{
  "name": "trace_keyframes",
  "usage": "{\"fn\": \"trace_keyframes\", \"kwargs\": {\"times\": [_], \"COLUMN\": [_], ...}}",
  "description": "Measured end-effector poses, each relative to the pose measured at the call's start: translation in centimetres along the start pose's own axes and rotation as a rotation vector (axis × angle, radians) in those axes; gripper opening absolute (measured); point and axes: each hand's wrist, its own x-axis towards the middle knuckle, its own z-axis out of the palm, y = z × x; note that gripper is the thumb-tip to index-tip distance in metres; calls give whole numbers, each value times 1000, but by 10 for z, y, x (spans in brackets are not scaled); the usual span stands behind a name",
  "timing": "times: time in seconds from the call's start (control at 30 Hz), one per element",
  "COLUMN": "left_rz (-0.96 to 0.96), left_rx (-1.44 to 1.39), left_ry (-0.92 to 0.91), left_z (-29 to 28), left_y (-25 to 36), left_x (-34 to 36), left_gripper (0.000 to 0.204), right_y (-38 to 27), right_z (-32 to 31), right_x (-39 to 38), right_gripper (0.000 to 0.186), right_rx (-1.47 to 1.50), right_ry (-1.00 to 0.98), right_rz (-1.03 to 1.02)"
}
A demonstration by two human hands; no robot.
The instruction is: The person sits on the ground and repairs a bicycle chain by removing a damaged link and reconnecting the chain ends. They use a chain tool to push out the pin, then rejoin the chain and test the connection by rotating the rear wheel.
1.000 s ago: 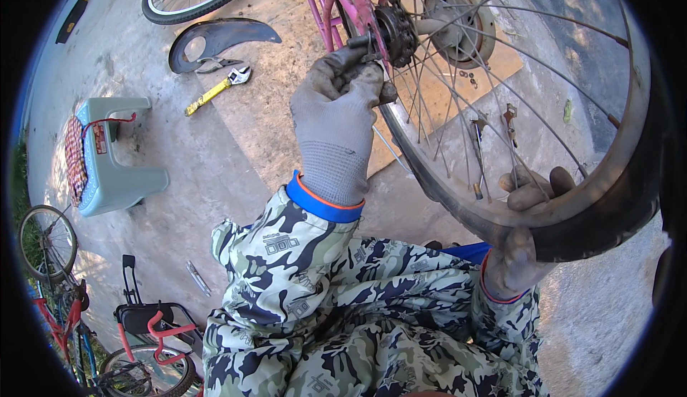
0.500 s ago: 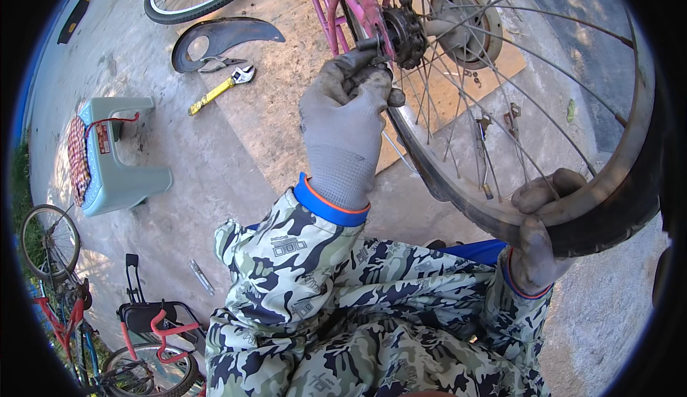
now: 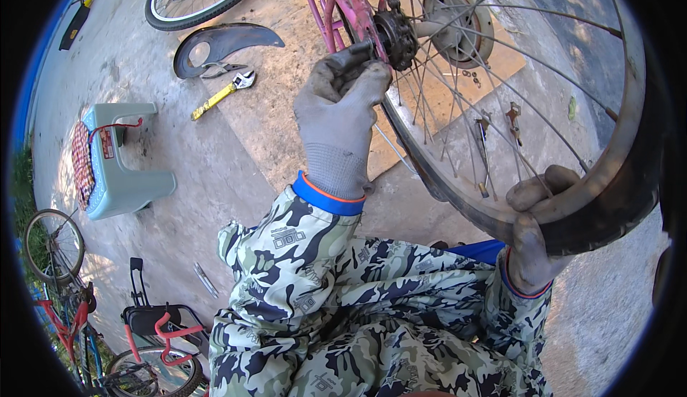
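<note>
Our wheel [image 3: 632,89] sat just right of the pink frame [image 3: 359,7]. At the frame's near end, our left hand [image 3: 336,100] was curled closed, hiding whatever it pinched; well right of the frame, our right hand [image 3: 535,236] gripped rim and tyre. We judged steady support and gentle fingers best.

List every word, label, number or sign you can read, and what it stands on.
Nothing reads clearly enough to quote.
Red label on the pale green stool: print too small.
Blocky marks on the camouflage sleeve: too unclear to read.
Yellow wrench: any marking too small.
Tyre: no lettering I can make out.
</note>
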Motion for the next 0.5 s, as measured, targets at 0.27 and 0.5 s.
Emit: {"fn": "trace_keyframes", "kwargs": {"times": [0.27, 0.5], "left_rz": [13, -148], "left_rx": [34, -199], "left_ry": [-50, -91], "left_z": [-4, -8], "left_y": [2, 7], "left_x": [6, 3], "left_gripper": [35, 33], "right_y": [-2, 1], "right_z": [-1, -2], "right_x": [0, -2], "right_gripper": [35, 43], "right_rx": [-25, 17], "right_ry": [-4, 16], "right_rz": [-20, 16]}}
